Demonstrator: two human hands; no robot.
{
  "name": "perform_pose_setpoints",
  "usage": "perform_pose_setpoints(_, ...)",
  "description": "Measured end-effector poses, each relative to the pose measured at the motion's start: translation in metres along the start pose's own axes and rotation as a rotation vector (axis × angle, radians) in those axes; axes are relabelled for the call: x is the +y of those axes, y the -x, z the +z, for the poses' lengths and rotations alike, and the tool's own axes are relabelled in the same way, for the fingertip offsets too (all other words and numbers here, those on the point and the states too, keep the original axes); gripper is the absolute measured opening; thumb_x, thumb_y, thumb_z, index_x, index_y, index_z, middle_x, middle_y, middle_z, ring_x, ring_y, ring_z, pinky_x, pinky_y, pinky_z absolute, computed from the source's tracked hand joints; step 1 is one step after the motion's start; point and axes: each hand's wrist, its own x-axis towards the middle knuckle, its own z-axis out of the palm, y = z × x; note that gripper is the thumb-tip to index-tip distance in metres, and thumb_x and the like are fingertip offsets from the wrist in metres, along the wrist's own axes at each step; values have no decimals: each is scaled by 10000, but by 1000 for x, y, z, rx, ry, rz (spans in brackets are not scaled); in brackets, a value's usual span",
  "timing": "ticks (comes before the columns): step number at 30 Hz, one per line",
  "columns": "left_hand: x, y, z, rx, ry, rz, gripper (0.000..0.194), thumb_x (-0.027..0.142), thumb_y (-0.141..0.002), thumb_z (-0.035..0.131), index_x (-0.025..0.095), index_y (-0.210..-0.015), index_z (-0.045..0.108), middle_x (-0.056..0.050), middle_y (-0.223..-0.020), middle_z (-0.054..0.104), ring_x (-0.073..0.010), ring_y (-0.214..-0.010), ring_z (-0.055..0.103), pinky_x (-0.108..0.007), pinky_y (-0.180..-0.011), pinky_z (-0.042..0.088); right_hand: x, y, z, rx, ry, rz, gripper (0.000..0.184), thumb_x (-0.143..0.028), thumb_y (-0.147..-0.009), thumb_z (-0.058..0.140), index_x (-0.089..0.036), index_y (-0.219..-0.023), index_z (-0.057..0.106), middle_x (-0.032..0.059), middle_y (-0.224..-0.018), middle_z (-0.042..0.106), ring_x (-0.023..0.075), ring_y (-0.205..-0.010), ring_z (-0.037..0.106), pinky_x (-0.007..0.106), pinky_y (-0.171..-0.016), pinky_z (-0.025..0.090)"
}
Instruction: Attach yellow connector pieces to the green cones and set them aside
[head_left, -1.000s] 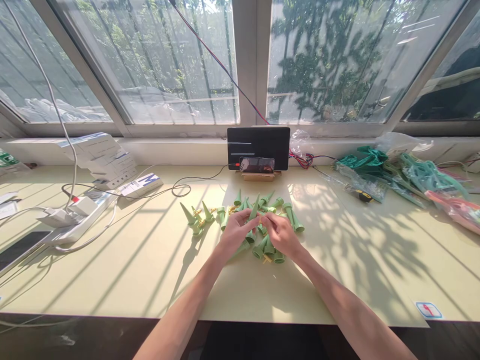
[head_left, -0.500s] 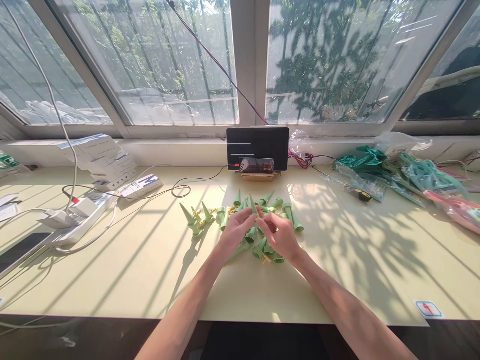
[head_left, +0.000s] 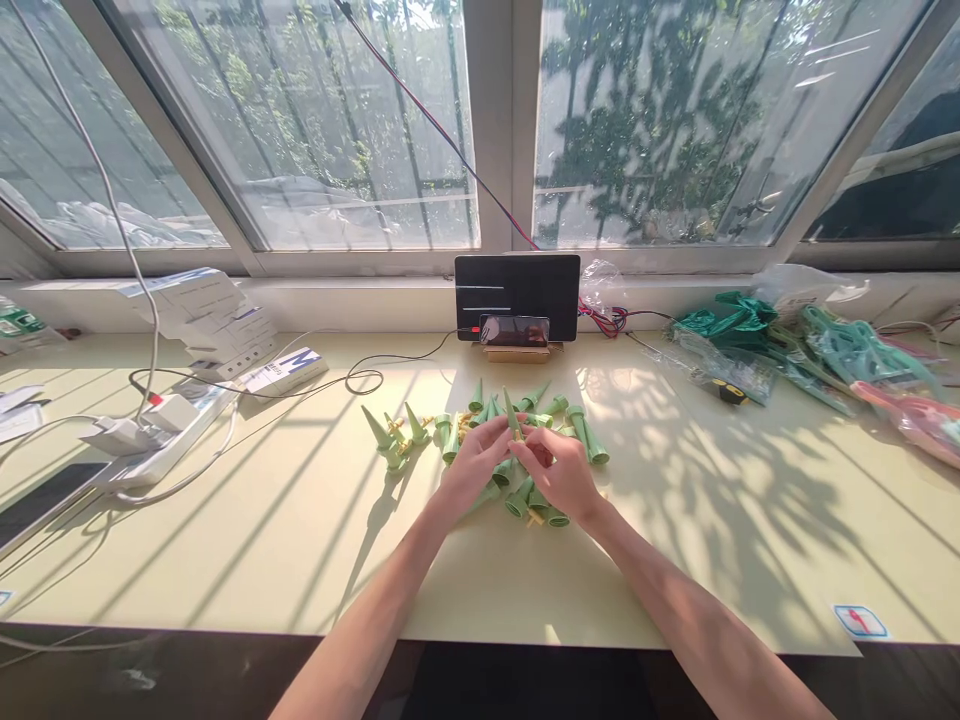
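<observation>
My left hand [head_left: 478, 462] and my right hand [head_left: 559, 468] meet over a heap of green plastic cone-shaped spikes. Between their fingertips a green spike [head_left: 511, 408] stands with its point up, its lower end partly hidden by the fingers. The fingers of both hands are closed around its base, where a bit of yellow shows. More hollow green cones [head_left: 587, 435] lie about the hands, some with open ends toward me. To the left, a few spikes with yellow fittings [head_left: 379, 430] stand or lean together. A small yellow piece [head_left: 535, 518] sits among the nearer cones.
At the back a dark tablet [head_left: 517, 285] leans upright, a phone [head_left: 514, 331] in front of it. A power strip [head_left: 169, 440] with plugs and cables, plus white boxes [head_left: 285, 372], lie left. Bagged green items [head_left: 724, 325] and a yellow-black tool [head_left: 727, 391] are on the right.
The spike stays between both hands. My fingers have shifted slightly around its base; the cones on the table have not visibly moved.
</observation>
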Motion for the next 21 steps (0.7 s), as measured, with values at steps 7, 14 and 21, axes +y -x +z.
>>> perform_pose_setpoints(7, -3, -2, 0, 110, -158, 59, 332, 428, -883, 599, 211, -1119, 686, -96, -1141, 682, -233, -1076, 625, -364, -953, 485, -4, -2, -5, 50, 27, 34, 325, -405, -944, 516, -207, -688, 492, -34, -558, 431, 118, -501, 371, 264, -504, 324)
perform_pose_setpoints(14, -10, -5, -1, 245, -347, 148, 262, 442, -843, 628, 187, -879, 677, -68, -935, 676, -199, -896, 640, -292, -775, 503, -3, -5, -6, 130, 35, 150, 365, -413, -944, 515, -202, -649, 475, -52, -518, 385, 107, -484, 344, 256, -497, 301)
perform_pose_setpoints(21, -10, -3, 0, 291, -457, 211, 249, 442, -812, 656, 194, -797, 641, -42, -824, 626, -179, -788, 597, -283, -692, 490, 2, -6, -7, 143, 49, 154, 407, -424, -952, 502, -209, -622, 397, -59, -525, 329, 105, -501, 297, 255, -502, 284)
